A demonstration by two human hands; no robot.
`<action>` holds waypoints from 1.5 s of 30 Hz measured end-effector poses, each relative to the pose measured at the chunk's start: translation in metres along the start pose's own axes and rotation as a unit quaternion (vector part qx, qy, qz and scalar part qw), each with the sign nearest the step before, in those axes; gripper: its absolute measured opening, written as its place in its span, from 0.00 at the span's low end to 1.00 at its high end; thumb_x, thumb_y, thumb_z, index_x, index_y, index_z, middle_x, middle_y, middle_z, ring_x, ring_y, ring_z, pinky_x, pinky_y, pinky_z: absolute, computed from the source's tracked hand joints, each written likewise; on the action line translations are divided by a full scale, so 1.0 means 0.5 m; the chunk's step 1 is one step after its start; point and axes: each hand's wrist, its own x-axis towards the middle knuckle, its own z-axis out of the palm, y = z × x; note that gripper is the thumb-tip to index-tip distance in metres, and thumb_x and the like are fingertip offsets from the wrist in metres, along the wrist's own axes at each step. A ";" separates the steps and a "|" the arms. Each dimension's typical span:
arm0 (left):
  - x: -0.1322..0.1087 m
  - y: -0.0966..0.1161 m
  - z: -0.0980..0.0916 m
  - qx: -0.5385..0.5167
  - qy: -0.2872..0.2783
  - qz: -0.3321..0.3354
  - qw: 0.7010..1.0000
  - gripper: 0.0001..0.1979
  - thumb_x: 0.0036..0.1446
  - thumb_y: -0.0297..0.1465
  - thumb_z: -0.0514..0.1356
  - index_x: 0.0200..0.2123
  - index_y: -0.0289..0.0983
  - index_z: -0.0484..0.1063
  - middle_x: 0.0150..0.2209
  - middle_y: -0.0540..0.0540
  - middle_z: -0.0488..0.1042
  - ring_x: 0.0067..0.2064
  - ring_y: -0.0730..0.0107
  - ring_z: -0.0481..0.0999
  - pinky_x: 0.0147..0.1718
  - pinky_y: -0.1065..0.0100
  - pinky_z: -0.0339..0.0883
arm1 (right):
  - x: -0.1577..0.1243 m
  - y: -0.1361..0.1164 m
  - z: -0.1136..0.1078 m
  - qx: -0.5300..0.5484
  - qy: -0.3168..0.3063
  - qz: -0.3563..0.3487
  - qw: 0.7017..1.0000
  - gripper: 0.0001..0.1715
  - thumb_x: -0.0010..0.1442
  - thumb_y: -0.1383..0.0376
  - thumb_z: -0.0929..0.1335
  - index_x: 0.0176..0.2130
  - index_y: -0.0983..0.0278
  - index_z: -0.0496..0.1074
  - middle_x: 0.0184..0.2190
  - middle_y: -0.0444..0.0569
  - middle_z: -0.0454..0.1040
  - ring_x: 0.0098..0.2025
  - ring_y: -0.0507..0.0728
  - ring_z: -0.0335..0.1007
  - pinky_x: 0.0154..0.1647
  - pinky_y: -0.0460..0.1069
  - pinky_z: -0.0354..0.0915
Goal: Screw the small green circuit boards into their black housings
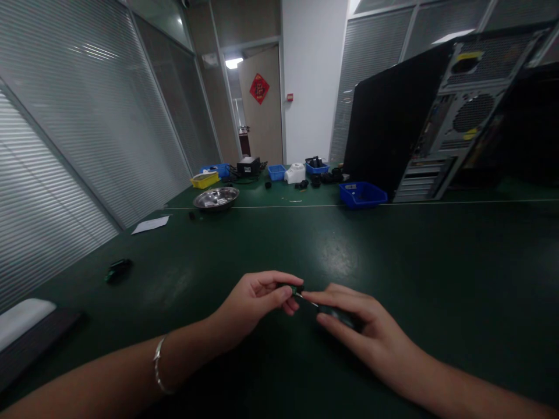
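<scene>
Between the thumb and fingers of my left hand (262,297) is a small dark part with a green circuit board (295,289), mostly covered by the fingertips. My right hand (362,320) is closed around the dark handle of a screwdriver (338,316). Its thin metal shaft points left, and the tip meets or nearly meets the small board. Both hands are just above the green table (244,250). Farther left on the table lies a small black and green object (117,270), too blurred to name.
A metal bowl (217,198) with small pieces stands at the back left, near a yellow tray (204,180). Blue bins (362,195), a white device (295,173) and a computer case (393,116) line the back. A white and black object (35,326) sits at lower left.
</scene>
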 end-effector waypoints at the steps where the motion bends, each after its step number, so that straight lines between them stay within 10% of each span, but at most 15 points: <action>1: 0.000 0.000 -0.001 0.003 -0.002 -0.003 1.000 0.12 0.59 0.31 0.62 0.45 0.32 0.77 0.31 0.46 0.78 0.34 0.71 0.74 0.38 0.67 0.66 | 0.000 0.000 0.000 0.000 -0.003 0.000 1.000 0.18 0.65 0.66 0.66 0.53 0.57 0.75 0.37 0.48 0.75 0.38 0.57 0.72 0.38 0.51 0.67; 14: 0.004 0.010 -0.013 0.160 -0.075 -0.037 0.984 0.10 0.60 0.36 0.60 0.39 0.34 0.69 0.30 0.50 0.72 0.29 0.73 0.68 0.28 0.71 0.60 | 0.002 0.015 -0.010 0.037 0.059 0.014 0.997 0.16 0.63 0.64 0.67 0.51 0.57 0.76 0.48 0.50 0.78 0.53 0.62 0.71 0.52 0.56 0.67; 23: 0.000 0.021 -0.004 0.420 -0.117 -0.036 0.899 0.14 0.58 0.39 0.62 0.43 0.37 0.70 0.25 0.56 0.65 0.26 0.73 0.64 0.25 0.72 0.53 | -0.001 0.022 -0.007 0.029 0.059 0.002 0.998 0.15 0.64 0.66 0.67 0.50 0.60 0.75 0.46 0.50 0.78 0.49 0.59 0.73 0.51 0.54 0.67; 33: -0.012 0.030 -0.004 0.494 -0.146 0.069 0.854 0.30 0.47 0.44 0.69 0.52 0.42 0.68 0.44 0.46 0.70 0.42 0.63 0.69 0.38 0.66 0.62 | -0.002 0.018 -0.002 -0.051 0.004 0.023 0.998 0.12 0.58 0.73 0.68 0.43 0.64 0.74 0.38 0.48 0.77 0.41 0.58 0.74 0.42 0.51 0.68; 45: -0.001 0.020 -0.001 0.380 -0.126 0.013 0.916 0.22 0.51 0.37 0.69 0.48 0.38 0.71 0.34 0.51 0.71 0.34 0.70 0.68 0.32 0.70 0.61 | -0.004 0.003 0.004 -0.200 -0.059 0.006 0.978 0.10 0.56 0.70 0.72 0.41 0.62 0.76 0.38 0.49 0.74 0.39 0.59 0.72 0.40 0.51 0.68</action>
